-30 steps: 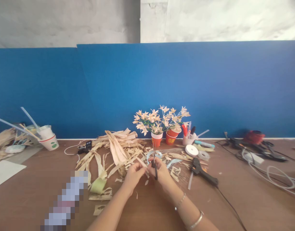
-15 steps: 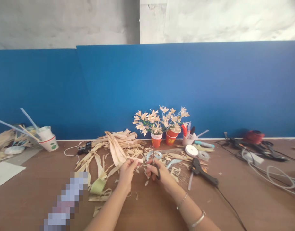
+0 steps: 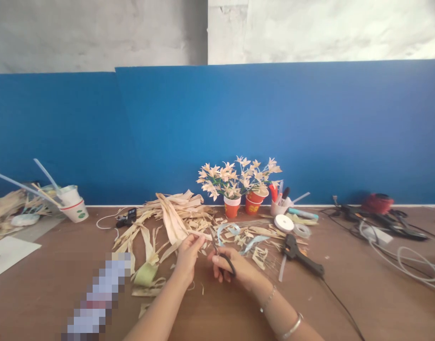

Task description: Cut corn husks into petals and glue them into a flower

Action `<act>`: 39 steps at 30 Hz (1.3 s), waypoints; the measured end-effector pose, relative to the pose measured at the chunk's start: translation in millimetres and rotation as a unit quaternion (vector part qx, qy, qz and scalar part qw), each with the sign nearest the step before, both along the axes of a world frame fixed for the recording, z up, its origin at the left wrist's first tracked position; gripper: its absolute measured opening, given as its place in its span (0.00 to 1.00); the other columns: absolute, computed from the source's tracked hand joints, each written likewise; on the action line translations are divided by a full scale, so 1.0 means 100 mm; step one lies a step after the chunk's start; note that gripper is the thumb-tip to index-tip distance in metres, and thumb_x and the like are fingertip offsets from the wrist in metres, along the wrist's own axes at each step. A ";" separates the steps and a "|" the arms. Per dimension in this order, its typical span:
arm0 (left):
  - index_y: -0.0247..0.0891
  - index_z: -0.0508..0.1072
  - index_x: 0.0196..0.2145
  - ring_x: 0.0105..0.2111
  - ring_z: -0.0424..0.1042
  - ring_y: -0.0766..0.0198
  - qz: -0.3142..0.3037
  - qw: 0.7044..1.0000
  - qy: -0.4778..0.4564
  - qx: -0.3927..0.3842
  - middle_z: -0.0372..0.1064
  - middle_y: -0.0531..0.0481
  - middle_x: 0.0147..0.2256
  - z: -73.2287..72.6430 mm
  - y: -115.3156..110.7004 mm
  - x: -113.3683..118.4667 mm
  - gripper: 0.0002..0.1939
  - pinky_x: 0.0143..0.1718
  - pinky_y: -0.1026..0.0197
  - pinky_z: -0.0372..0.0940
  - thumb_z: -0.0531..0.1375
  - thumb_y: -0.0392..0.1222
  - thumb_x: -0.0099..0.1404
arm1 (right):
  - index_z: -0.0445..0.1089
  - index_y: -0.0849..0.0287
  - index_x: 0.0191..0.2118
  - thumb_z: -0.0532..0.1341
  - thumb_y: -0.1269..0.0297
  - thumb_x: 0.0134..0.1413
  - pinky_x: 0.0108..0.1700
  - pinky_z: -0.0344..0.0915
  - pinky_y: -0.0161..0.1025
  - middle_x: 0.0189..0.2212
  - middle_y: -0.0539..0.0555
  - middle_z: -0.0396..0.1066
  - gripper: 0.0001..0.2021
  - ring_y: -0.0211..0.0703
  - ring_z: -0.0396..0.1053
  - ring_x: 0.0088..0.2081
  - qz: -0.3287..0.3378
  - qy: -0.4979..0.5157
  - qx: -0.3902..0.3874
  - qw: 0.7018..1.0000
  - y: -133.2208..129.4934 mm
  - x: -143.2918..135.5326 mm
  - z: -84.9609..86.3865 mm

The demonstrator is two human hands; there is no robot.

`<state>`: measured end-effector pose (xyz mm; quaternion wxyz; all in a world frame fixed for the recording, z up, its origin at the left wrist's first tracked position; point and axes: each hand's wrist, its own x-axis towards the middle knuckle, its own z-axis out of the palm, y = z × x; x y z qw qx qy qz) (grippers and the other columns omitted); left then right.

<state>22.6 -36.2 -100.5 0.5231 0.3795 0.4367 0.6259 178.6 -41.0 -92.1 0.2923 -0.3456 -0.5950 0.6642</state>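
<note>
Between the thumb and fingers of my left hand [image 3: 187, 253] is a narrow strip of dried corn husk [image 3: 202, 234], its free end pointing right. My right hand [image 3: 228, 266] grips a pair of scissors [image 3: 226, 263] by the dark handles, with the blades angled up and left beside the strip's end. Whether the blades touch the strip I cannot tell. Behind my left hand a broad pale husk [image 3: 171, 220] lies on a heap of dried husks [image 3: 139, 232]. Pale husk flowers [image 3: 231, 177] stand in a red paper cup [image 3: 232, 208] beyond the hands.
Right of my right hand lies a black glue gun [image 3: 300, 253] with its cord running to the front edge. Behind it are a white ribbon spool [image 3: 284, 222] and a tape roll [image 3: 302, 230]. White cables [image 3: 398, 255] lie far right; a paper cup with straws [image 3: 74, 210] stands left.
The scissors have swung left, their blades now tilted toward the strip instead of upright. My right hand has shifted slightly left and down; the left hand stays nearly in place.
</note>
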 end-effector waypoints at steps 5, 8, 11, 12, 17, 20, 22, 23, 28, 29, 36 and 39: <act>0.35 0.73 0.25 0.30 0.67 0.63 -0.014 1.000 0.005 -0.005 0.71 0.50 0.26 0.02 -0.01 -0.01 0.13 0.37 0.61 0.58 0.66 0.48 0.50 | 0.66 0.62 0.34 0.62 0.46 0.47 0.16 0.49 0.27 0.18 0.48 0.68 0.21 0.31 0.62 0.17 -0.010 -0.002 0.005 1.000 0.01 0.01 -0.01; 0.35 0.73 0.25 0.30 0.67 0.63 -0.012 1.000 0.008 -0.008 0.71 0.50 0.25 0.04 -0.02 0.00 0.13 0.37 0.61 0.58 0.66 0.49 0.49 | 0.66 0.62 0.35 0.62 0.46 0.46 0.15 0.48 0.27 0.18 0.47 0.67 0.21 0.31 0.61 0.16 -0.012 -0.005 0.005 1.000 0.01 0.02 0.00; 0.35 0.73 0.24 0.29 0.67 0.63 -0.013 1.000 0.008 -0.007 0.71 0.50 0.25 0.06 -0.01 0.00 0.13 0.36 0.61 0.58 0.66 0.49 0.49 | 0.66 0.62 0.33 0.62 0.46 0.47 0.15 0.47 0.27 0.17 0.47 0.66 0.20 0.30 0.59 0.15 -0.016 -0.010 0.002 1.000 0.00 0.01 0.01; 0.35 0.73 0.24 0.29 0.67 0.63 -0.014 1.000 0.006 -0.007 0.72 0.50 0.25 0.06 -0.01 -0.01 0.13 0.36 0.62 0.58 0.66 0.49 0.49 | 0.66 0.62 0.32 0.62 0.46 0.47 0.15 0.47 0.27 0.17 0.46 0.66 0.20 0.29 0.59 0.15 -0.018 -0.011 0.002 1.000 0.00 0.01 0.01; 0.35 0.73 0.25 0.29 0.68 0.63 -0.026 1.000 -0.003 -0.012 0.72 0.50 0.25 0.04 0.01 -0.03 0.13 0.35 0.62 0.59 0.66 0.48 0.50 | 0.64 0.62 0.28 0.62 0.46 0.46 0.15 0.44 0.27 0.15 0.45 0.63 0.20 0.28 0.55 0.14 -0.031 -0.012 0.008 0.999 0.00 0.00 0.02; 0.34 0.73 0.25 0.30 0.68 0.63 -0.028 0.999 0.001 -0.015 0.72 0.50 0.25 0.05 0.01 -0.05 0.13 0.36 0.62 0.60 0.66 0.47 0.49 | 0.64 0.62 0.26 0.63 0.46 0.45 0.16 0.45 0.27 0.14 0.44 0.61 0.21 0.28 0.54 0.15 -0.032 -0.010 0.012 0.999 0.00 -0.01 0.04; 0.35 0.73 0.25 0.30 0.69 0.63 -0.033 0.999 0.000 -0.014 0.72 0.50 0.25 0.07 0.01 -0.06 0.12 0.37 0.62 0.60 0.66 0.47 0.49 | 0.64 0.62 0.25 0.63 0.46 0.45 0.16 0.45 0.27 0.13 0.44 0.60 0.21 0.28 0.53 0.15 -0.030 -0.009 0.014 0.999 0.00 -0.01 0.05; 0.35 0.73 0.25 0.30 0.69 0.63 -0.037 0.999 0.001 -0.013 0.72 0.50 0.25 0.07 0.01 -0.06 0.12 0.37 0.62 0.60 0.66 0.47 0.49 | 0.64 0.62 0.25 0.63 0.46 0.45 0.16 0.45 0.27 0.13 0.44 0.60 0.21 0.27 0.53 0.14 -0.027 -0.008 0.015 0.999 0.00 0.00 0.05; 0.35 0.74 0.25 0.30 0.68 0.63 -0.048 0.999 0.015 -0.019 0.72 0.51 0.25 0.08 0.02 -0.10 0.11 0.36 0.63 0.60 0.66 0.46 0.49 | 0.65 0.62 0.26 0.63 0.46 0.45 0.16 0.44 0.27 0.12 0.43 0.59 0.21 0.27 0.52 0.14 -0.009 0.001 0.019 1.000 0.02 0.03 0.04; 0.34 0.74 0.25 0.29 0.68 0.64 -0.051 0.998 0.019 -0.019 0.72 0.51 0.25 0.07 0.03 -0.11 0.12 0.36 0.63 0.60 0.66 0.46 0.50 | 0.65 0.62 0.27 0.63 0.46 0.45 0.15 0.44 0.27 0.12 0.43 0.59 0.21 0.27 0.52 0.14 -0.007 0.000 0.018 1.000 0.02 0.03 0.04; 0.35 0.73 0.26 0.28 0.67 0.66 -0.099 0.995 0.026 -0.018 0.72 0.52 0.25 0.06 0.05 -0.17 0.10 0.34 0.65 0.59 0.65 0.45 0.52 | 0.68 0.64 0.29 0.64 0.47 0.45 0.15 0.47 0.26 0.12 0.43 0.59 0.21 0.27 0.51 0.14 -0.006 -0.018 0.012 1.000 0.04 0.07 -0.02; 0.34 0.73 0.26 0.28 0.68 0.66 -0.114 0.993 0.032 -0.025 0.72 0.52 0.25 0.08 0.05 -0.20 0.11 0.35 0.64 0.59 0.65 0.45 0.52 | 0.68 0.64 0.30 0.64 0.48 0.45 0.15 0.47 0.26 0.12 0.43 0.59 0.20 0.27 0.51 0.13 -0.003 -0.026 0.004 1.000 0.04 0.07 -0.01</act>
